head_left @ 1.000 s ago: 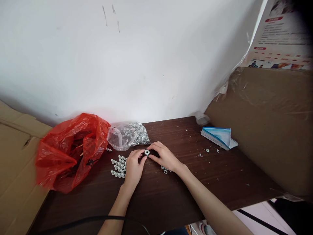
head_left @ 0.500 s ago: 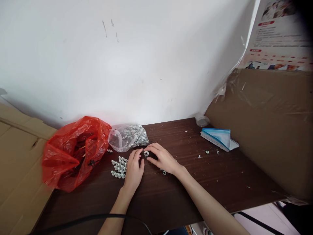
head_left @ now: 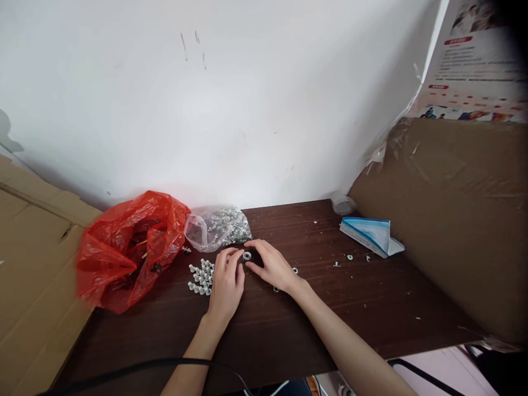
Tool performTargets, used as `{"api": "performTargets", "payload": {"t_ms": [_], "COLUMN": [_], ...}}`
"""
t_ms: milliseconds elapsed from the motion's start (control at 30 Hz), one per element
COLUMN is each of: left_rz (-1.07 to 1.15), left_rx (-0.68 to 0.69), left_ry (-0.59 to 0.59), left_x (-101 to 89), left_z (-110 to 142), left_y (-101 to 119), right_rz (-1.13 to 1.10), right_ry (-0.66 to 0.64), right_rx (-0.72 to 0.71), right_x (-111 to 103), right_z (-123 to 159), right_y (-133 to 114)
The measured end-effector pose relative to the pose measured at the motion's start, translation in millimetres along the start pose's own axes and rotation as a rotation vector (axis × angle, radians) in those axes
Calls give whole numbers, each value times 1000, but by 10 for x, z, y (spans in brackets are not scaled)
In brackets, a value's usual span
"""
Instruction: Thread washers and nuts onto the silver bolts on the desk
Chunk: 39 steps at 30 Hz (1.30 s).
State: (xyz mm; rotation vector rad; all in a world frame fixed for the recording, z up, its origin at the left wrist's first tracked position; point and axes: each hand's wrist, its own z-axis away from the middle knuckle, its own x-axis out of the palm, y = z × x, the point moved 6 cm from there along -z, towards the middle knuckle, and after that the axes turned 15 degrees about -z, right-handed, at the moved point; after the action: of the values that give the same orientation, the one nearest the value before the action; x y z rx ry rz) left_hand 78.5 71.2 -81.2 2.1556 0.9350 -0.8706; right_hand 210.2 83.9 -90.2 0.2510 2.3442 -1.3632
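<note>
A small silvery ring-shaped metal piece [head_left: 247, 256], perhaps a nut, lies on the dark tabletop between my two hands. My left hand [head_left: 225, 281] is just left of it, fingers bent and thumb apart from the index finger; the index fingertip is close to the ring, and whether it touches I cannot tell. On the other side, my right hand [head_left: 273, 268] has its thumb and fingers spread around the ring's right edge, with a gap. Beside my left hand stands a cluster of small pale metal fasteners [head_left: 201, 278], partly hidden by that hand.
Behind the hands lies a clear bag of metal parts [head_left: 235, 225]. A red plastic bag [head_left: 111, 258] is at left, near cardboard [head_left: 33, 275]. Loose nuts [head_left: 295, 270] lie by my right wrist. A blue-white packet [head_left: 367, 234] and a large box [head_left: 454, 220] stand right.
My right thumb and fingers have opened wider, away from the ring, which now shows more fully. The view has shifted slightly.
</note>
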Motion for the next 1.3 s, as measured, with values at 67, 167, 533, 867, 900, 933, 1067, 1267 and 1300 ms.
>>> {"api": "performTargets", "payload": {"t_ms": [67, 167, 533, 867, 900, 933, 1067, 1267, 1300], "left_rz": [-20, -38, -166, -176, -184, -192, -220, -226, -221], "left_rx": [52, 106, -433, -425, -413, -403, -370, -408, -412], "left_ry": [44, 95, 320, 144, 140, 138, 156, 216, 215], "left_x": [-74, -168, -692, -581, -575, -570, -573, -610, -608], "left_z": [10, 55, 718, 707, 704, 703, 702, 723, 725], "left_y": [95, 200, -372, -460, -450, -445, -456, -495, -499], "right_rz": [-3, -13, -28, -170, -166, -163, -157, -56, -44], "right_ry": [24, 50, 109, 340, 354, 364, 339, 275, 254], "right_rx": [9, 4, -13, 29, 52, 77, 132, 86, 67], "right_x": [-51, -131, -293, -605, -621, -627, -548, -392, -381], "right_z": [7, 11, -3, 506, 625, 742, 1096, 1243, 1246], "right_y": [15, 18, -19, -344, -371, -389, -409, -366, -368]}}
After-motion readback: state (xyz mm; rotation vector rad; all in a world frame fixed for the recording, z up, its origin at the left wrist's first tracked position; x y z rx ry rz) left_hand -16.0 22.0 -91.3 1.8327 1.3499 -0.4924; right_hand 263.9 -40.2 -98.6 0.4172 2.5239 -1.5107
